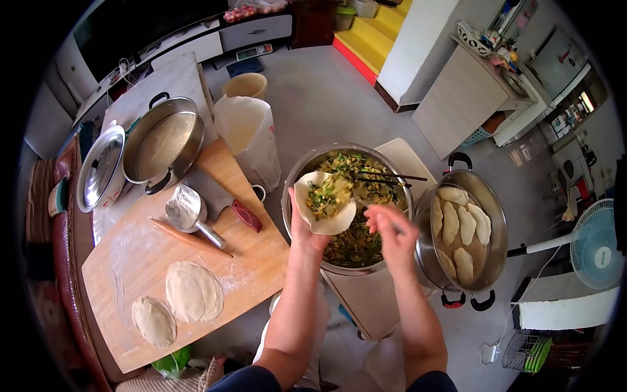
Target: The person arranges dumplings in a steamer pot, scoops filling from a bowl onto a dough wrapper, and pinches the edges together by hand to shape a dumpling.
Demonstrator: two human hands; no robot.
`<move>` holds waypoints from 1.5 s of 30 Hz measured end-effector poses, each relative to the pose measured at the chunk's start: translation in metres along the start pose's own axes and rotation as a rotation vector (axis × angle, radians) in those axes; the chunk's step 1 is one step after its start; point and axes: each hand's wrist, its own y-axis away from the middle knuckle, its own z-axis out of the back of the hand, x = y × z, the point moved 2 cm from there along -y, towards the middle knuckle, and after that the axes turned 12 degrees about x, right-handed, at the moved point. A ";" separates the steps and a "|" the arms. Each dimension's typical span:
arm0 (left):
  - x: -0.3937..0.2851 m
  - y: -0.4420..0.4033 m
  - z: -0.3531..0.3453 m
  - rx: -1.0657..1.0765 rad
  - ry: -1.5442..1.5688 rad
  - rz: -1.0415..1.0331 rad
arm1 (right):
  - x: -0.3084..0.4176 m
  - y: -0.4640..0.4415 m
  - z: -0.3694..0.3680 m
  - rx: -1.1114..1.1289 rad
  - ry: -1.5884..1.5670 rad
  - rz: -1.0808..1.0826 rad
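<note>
On my left hand (307,228) rests a round dough wrapper (332,226), its fingers curled underneath. Chopped green and yellow filling (321,198) is heaped on the wrapper. Close to its right edge, my right hand (394,234) is closed in a pinch around what looks like a spoon (358,198), slightly blurred and mostly hidden. Both hands are above a large metal bowl (351,270) of the same filling. Dark chopsticks (408,177) lie across the bowl's right side.
Right of the bowl, a two-handled pan (503,232) holds several folded dumplings (467,225). The wooden board (255,277) at left carries stacked wrappers (194,292), a rolling pin (191,238) and a floury metal scoop (186,209). Behind it stand another pan (163,144) and a white sack (251,130).
</note>
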 end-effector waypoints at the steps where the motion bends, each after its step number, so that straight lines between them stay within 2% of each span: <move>1: 0.002 -0.002 0.000 0.030 0.019 0.016 | 0.005 0.002 -0.006 0.085 0.247 0.094; 3: 0.006 -0.002 0.005 -0.002 0.026 0.004 | 0.015 0.002 -0.023 0.209 0.663 0.420; 5: 0.007 -0.003 0.010 0.011 -0.026 -0.011 | 0.017 0.006 -0.028 0.269 0.769 0.497; 8: 0.003 -0.001 0.002 -0.014 0.031 -0.015 | 0.032 0.005 -0.022 0.210 0.796 0.499; 15: 0.001 -0.001 0.002 0.013 0.005 -0.015 | 0.038 0.013 -0.030 0.322 0.762 0.559; 16: -0.001 0.001 -0.003 0.041 -0.007 -0.012 | 0.040 0.011 -0.026 0.266 0.716 0.554; 19: -0.008 -0.002 -0.004 0.051 -0.021 -0.044 | 0.051 0.006 -0.009 0.137 0.605 0.468; 20: -0.012 0.000 -0.003 0.028 0.064 -0.046 | 0.048 0.006 -0.002 0.083 0.618 0.429; 23: -0.020 0.004 -0.009 0.074 0.070 -0.052 | 0.028 0.006 0.013 -0.002 0.483 0.075; 26: -0.029 0.003 -0.008 0.090 0.028 -0.098 | -0.031 0.013 0.017 -0.033 0.413 -0.158; 29: -0.033 0.002 -0.007 0.073 0.009 -0.126 | -0.062 0.013 0.018 -0.048 0.553 -0.193; 33: -0.034 0.001 -0.008 0.057 -0.006 -0.136 | -0.068 0.014 0.005 -0.045 0.346 -0.450; 34: -0.034 0.001 -0.007 0.047 -0.008 -0.138 | -0.062 0.013 -0.003 -0.064 0.177 -0.545; 37: -0.033 0.000 -0.006 0.027 -0.011 -0.145 | -0.083 0.015 -0.004 -0.142 -0.201 -0.511; 41: -0.034 0.000 -0.003 0.022 -0.026 -0.151 | -0.099 0.019 0.003 -0.210 -0.554 -0.586; 45: -0.036 0.001 -0.001 0.025 -0.006 -0.150 | -0.096 0.023 0.004 -0.240 -0.646 -0.500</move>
